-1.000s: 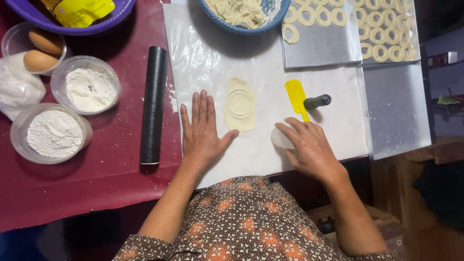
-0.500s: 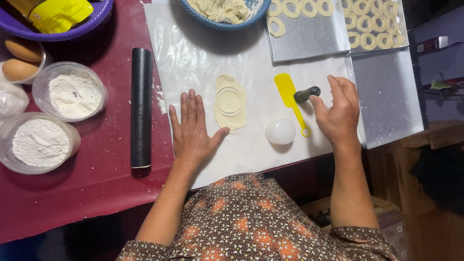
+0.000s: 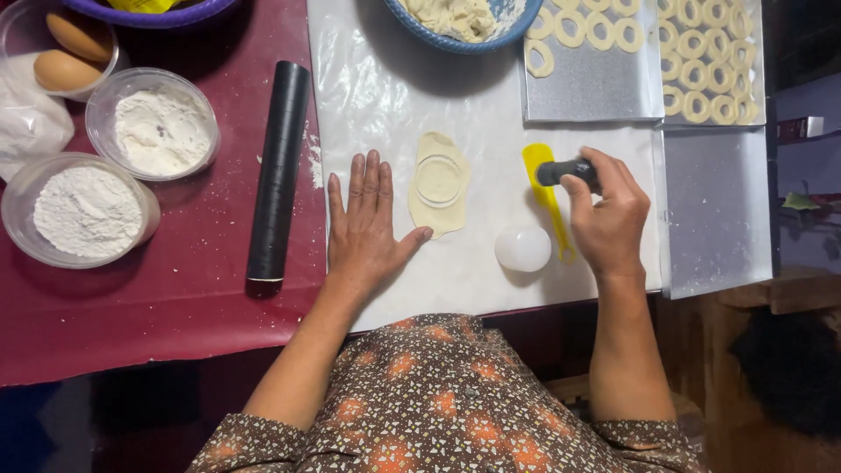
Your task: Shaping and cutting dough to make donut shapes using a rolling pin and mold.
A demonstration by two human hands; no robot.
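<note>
Gripping a small black cutter (image 3: 568, 170), the right hand (image 3: 609, 219) is hovering beside the flattened left hand (image 3: 366, 219) and ring-stamped dough (image 3: 439, 183), trays (image 3: 596, 88) of rings (image 3: 701, 61) partly filling.

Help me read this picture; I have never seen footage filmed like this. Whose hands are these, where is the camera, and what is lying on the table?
The camera sits on a person's head and looks down, so both hands are their own. The left hand lies flat on the white sheet, beside a flattened piece of dough with a circle pressed into it. The right hand grips a small black cylinder above a yellow spatula; a white round cutter sits nearby. Further left: a black rolling pin, bowls of flour and eggs. Metal trays hold dough rings.
</note>
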